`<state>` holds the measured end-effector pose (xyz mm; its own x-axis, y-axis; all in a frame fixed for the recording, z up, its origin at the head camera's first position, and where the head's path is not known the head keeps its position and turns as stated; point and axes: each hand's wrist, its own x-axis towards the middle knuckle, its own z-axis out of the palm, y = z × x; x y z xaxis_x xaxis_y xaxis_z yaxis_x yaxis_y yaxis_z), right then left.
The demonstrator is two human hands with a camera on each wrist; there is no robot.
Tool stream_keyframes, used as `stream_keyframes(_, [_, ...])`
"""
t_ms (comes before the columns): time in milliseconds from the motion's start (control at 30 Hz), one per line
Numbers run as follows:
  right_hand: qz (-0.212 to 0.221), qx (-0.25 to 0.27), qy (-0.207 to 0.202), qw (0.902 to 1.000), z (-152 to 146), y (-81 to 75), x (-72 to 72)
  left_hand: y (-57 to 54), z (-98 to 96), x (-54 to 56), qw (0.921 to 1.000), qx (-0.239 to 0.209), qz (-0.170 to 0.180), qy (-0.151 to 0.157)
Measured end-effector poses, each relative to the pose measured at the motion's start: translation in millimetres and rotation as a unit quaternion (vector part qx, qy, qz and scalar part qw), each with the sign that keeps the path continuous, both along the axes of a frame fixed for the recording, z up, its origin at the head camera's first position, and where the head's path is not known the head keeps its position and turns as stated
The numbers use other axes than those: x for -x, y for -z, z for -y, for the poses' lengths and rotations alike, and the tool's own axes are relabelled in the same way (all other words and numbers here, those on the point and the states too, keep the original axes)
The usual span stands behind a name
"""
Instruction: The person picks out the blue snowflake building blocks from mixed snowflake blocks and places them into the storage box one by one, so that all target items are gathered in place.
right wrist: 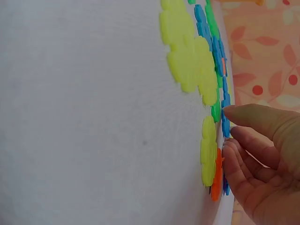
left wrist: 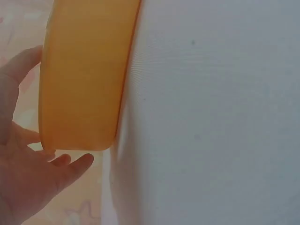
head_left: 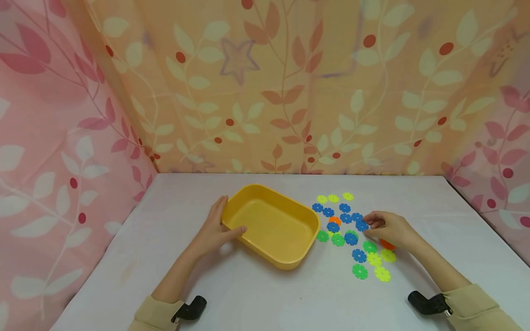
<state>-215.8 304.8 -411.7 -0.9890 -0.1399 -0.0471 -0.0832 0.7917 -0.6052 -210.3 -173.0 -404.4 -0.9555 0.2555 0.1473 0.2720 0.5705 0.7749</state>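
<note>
A yellow plastic basin (head_left: pixel 271 225) sits on the table, angled, its inside bare. My left hand (head_left: pixel 217 227) grips its left end, thumb over the near rim and fingers along the outer wall. In the left wrist view the orange-looking basin wall (left wrist: pixel 86 79) stands beside the left hand (left wrist: pixel 33 178). My right hand (head_left: pixel 391 227) reaches over the notched plastic discs, fingertips right at a blue disc (head_left: pixel 361 225). Thumb and fingers stand apart, with nothing visible between them. An orange disc (head_left: pixel 387 244) lies partly under this hand. In the right wrist view the right hand (right wrist: pixel 262 159) is beside blue discs (right wrist: pixel 226 105).
Several loose discs lie right of the basin: yellow (head_left: pixel 383 274), green (head_left: pixel 360 271), blue (head_left: pixel 359 255) and an orange one (head_left: pixel 334 221), some overlapping. Patterned cloth (head_left: pixel 285 92) hangs behind the white table (head_left: pixel 265 303) and at both sides.
</note>
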Motion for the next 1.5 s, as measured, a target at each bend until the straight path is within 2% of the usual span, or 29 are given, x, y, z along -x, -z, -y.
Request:
stream_keyframes(300, [0.007, 0.011, 0.002, 0.9999, -3.6, 3.4, 1.4, 3.5, -0.5, -2.8, 0.999, -0.009, 0.042, 0.012])
stream_keyframes(1100, [-0.003, 0.019, 0.019, 0.9996, -1.1, 3.6, 0.6, 0.1, -3.2, -5.3, 0.9983, -0.015, 0.053, 0.019])
stream_keyframes(1500, [-0.012, 0.019, 0.015, 0.9996, 0.2, 5.2, 1.4, -0.5, -3.3, -6.2, 0.9981, -0.015, 0.057, 0.017])
